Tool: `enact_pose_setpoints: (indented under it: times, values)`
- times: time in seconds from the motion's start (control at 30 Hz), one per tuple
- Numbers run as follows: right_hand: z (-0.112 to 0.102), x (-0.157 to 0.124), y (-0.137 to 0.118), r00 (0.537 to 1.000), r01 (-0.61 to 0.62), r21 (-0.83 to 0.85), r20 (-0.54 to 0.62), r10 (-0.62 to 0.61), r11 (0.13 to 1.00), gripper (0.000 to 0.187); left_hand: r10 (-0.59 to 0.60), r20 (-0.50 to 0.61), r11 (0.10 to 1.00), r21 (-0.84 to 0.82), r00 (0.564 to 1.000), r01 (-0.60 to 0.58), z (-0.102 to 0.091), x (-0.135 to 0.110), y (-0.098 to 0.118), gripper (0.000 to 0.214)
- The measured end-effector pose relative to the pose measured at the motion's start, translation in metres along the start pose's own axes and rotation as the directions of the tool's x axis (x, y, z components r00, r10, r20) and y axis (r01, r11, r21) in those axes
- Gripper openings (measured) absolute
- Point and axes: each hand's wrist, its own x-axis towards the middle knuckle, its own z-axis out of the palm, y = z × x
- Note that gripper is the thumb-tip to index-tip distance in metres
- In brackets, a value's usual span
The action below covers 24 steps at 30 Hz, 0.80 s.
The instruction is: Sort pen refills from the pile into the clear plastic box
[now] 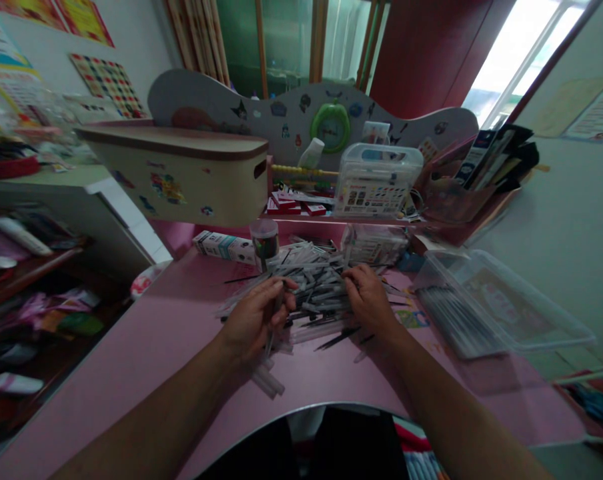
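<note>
A heap of clear plastic pen barrels and dark thin pen parts (314, 283) lies in the middle of the pink desk (181, 360). At the heap's left side, my left hand (256, 313) curls its fingers around a slim translucent pen tube (270, 341), which points down toward the desk. My right hand (369, 297) is closed in a pinch over the heap's right side; what sits between its fingertips is too small and blurred to name. Below my left hand, a few loose clear tubes (269, 381) lie near the desk's front edge.
Right of the heap stands an open clear plastic box (526, 340) beside a bundle of grey-white sticks (461, 320). A clear cup (265, 243) and a long carton (226, 247) stand behind the heap. The shelf above carries a cream bin (191, 180) and a clear case (376, 180).
</note>
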Motion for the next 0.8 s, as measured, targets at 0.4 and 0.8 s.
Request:
enact_pose_setpoints:
  times: [0.4, 0.8]
  values:
    - [0.0012, -0.0037, -0.001, 0.988, 0.085, -0.199, 0.147, -0.056, 0.976, 0.011, -0.014, -0.065, 0.999, -0.044, 0.998, 0.011, 0.0012, 0.0004, -0.0017, 0.024]
    - [-0.0017, -0.0021, -0.0051, 0.986, 0.145, -0.09, 0.09, -0.137, 0.985, 0.011, -0.039, -0.014, 0.996, -0.076, 0.999, 0.038, 0.0002, -0.0019, -0.0053, 0.022]
